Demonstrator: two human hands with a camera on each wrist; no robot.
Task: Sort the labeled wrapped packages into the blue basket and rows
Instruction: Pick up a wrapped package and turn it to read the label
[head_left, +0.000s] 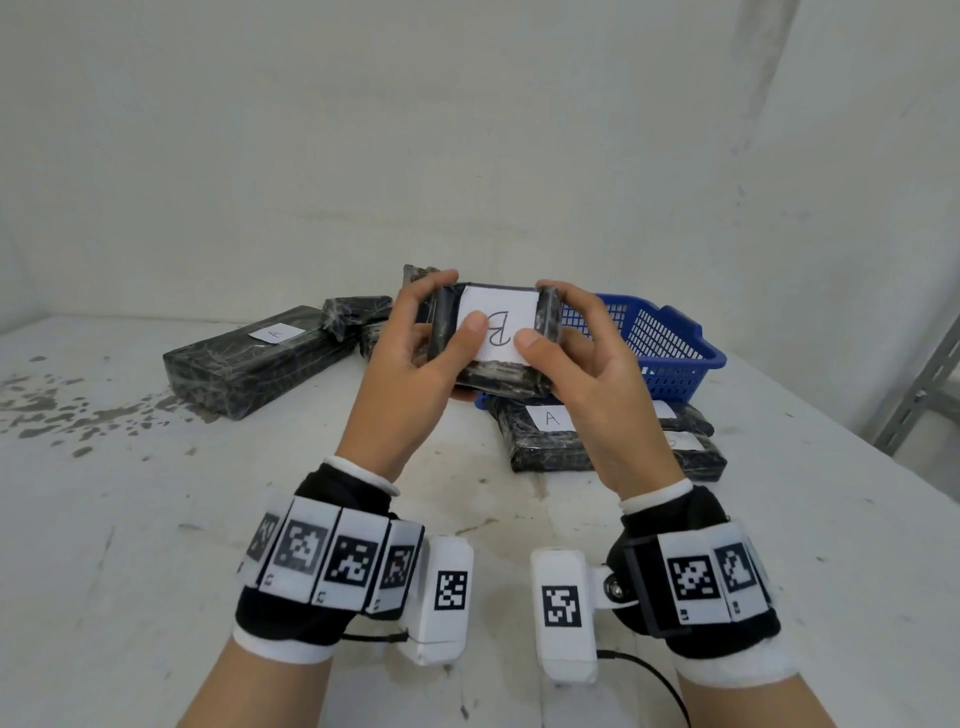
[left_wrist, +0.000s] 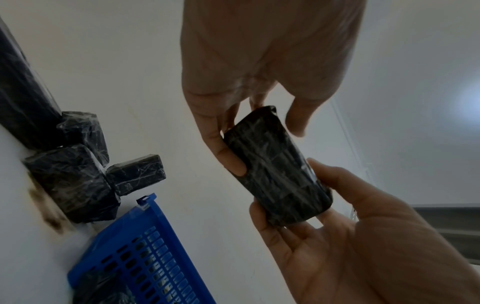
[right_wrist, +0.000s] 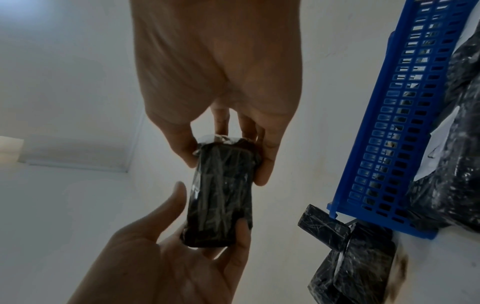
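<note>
I hold a small black wrapped package (head_left: 496, 376) above the table with both hands; its white label (head_left: 511, 306) shows a hand-drawn B, turned upside down to me. My left hand (head_left: 415, 343) grips its left end with the thumb on the label. My right hand (head_left: 587, 358) grips the right end the same way. Seen from the left wrist, the package (left_wrist: 275, 170) sits between my left hand (left_wrist: 215, 133) and the right hand (left_wrist: 337, 226). The blue basket (head_left: 670, 332) stands just behind and right of my hands.
A long black package labeled A (head_left: 249, 364) lies at the left, with smaller black packages (head_left: 358, 312) behind it. More wrapped packages, one labeled A (head_left: 545, 436), lie in front of the basket. A metal shelf frame (head_left: 924, 384) stands past the table's right edge. Dark stains (head_left: 78, 410) mark the left tabletop.
</note>
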